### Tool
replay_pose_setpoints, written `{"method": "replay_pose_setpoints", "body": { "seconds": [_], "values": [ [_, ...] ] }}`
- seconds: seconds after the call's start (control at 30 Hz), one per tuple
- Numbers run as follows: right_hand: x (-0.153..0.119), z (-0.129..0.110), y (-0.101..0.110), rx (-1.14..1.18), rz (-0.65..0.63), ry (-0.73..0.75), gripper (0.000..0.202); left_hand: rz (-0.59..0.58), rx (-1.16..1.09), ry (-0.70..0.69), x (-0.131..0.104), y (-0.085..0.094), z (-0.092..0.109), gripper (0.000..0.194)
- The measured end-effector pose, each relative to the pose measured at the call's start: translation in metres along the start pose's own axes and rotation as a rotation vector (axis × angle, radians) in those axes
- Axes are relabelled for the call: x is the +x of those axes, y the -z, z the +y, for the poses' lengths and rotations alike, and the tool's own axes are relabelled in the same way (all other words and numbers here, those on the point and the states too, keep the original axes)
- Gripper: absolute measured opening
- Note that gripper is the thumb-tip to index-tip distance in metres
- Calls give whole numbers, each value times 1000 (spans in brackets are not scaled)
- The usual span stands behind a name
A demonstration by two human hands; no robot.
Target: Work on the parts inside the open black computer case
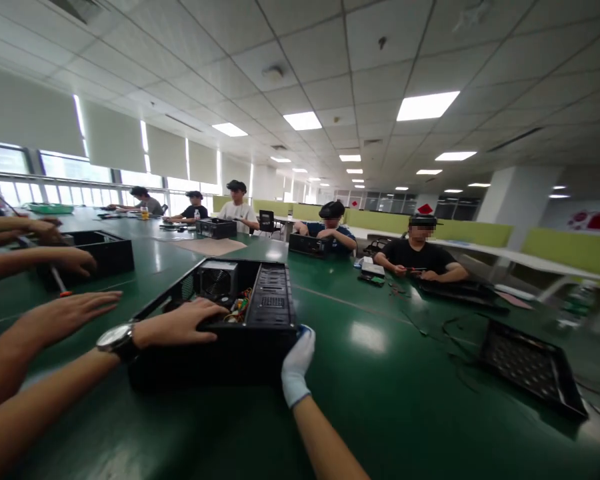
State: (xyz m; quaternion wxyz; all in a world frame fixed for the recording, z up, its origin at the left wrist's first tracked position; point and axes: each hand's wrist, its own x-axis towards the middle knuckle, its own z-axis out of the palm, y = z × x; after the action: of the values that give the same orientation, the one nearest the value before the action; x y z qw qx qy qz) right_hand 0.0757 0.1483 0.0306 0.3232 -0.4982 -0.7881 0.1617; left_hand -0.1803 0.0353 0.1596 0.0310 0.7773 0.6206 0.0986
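Note:
A black computer case (pixel 215 353) lies on the green table, its top side open, with a power supply with a fan (pixel 219 280) and coloured wires (pixel 241 305) inside. My left hand (pixel 185 323), bare with a watch (pixel 116 339) at the wrist, rests over the case's near left rim, fingers apart and pointing right. My right hand (pixel 299 363), in a white glove, is at the case's near right corner, fingers wrapped round it. Part of those fingers is hidden behind the corner.
Other people's arms (pixel 55 323) reach in from the left, near another black case (pixel 110 253). A black panel (pixel 533 367), cables and a bottle (pixel 577 303) stand right. Several people sit across the green table (pixel 380 413) with cases and parts.

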Motion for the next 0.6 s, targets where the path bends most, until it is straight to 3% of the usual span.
{"method": "replay_pose_setpoints", "body": {
  "seconds": [0.1,0.17,0.23,0.33,0.4,0.47,0.6],
  "values": [
    [35,-24,-37,34,72,-171,75,384,238,86,-17,-11,-31,59],
    [37,-21,-46,45,85,-168,63,559,262,80,-33,-35,-29,54],
    [28,-1,-42,32,85,-100,49,595,202,64,-47,-71,-12,46],
    [10,48,-14,-22,56,20,35,441,68,-18,-56,-133,31,47],
    [-1,84,15,-62,48,31,34,279,-18,-117,-52,-164,61,55],
    [-10,118,49,-91,62,-21,40,159,-79,-194,-42,-179,89,64],
    [-37,179,119,-122,108,-194,56,29,-122,-302,-20,-179,134,71]
  ]
}}
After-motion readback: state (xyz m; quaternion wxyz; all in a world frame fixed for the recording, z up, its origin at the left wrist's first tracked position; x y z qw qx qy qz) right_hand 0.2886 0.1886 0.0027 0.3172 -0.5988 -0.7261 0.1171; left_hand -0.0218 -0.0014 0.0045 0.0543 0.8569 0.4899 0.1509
